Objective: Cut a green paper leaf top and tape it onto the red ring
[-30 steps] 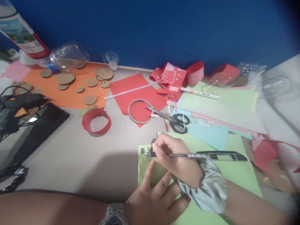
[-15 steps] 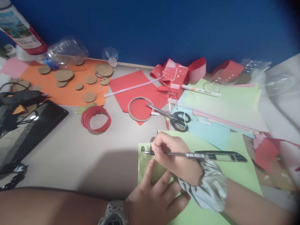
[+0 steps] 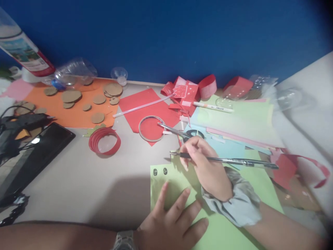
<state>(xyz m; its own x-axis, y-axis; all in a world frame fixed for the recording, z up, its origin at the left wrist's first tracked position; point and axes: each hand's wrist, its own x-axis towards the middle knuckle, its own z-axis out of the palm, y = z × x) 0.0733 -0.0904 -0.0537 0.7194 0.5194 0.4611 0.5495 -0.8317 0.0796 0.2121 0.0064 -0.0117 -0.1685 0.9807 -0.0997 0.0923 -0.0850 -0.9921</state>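
Observation:
My right hand [image 3: 208, 170] grips a black pen [image 3: 234, 161], its tip raised off the paper and pointing left. Fingers spread, my left hand [image 3: 173, 218] lies flat on a small light-green paper [image 3: 156, 189]. Two small dark oval drawings [image 3: 160, 171] sit near that paper's top left corner. Under the small piece is a larger green sheet [image 3: 223, 232]. Just behind my right hand lie scissors [image 3: 171, 130] with black handles, partly covered by it; their blades reach over a tape roll [image 3: 139, 133].
A ring of red paper strip [image 3: 118, 146] stands at the left. Beyond it are cardboard discs [image 3: 71, 96] on orange paper [image 3: 58, 116], beside a plastic bottle [image 3: 78, 71]. A black phone [image 3: 56, 139] lies far left. Red paper [image 3: 135, 107] and a white marker [image 3: 213, 107] are at the back.
My right hand has lifted the pen off the paper and moved it right and up. Two dark ovals now show in full. My left hand stays on the paper; the camera view has shifted slightly.

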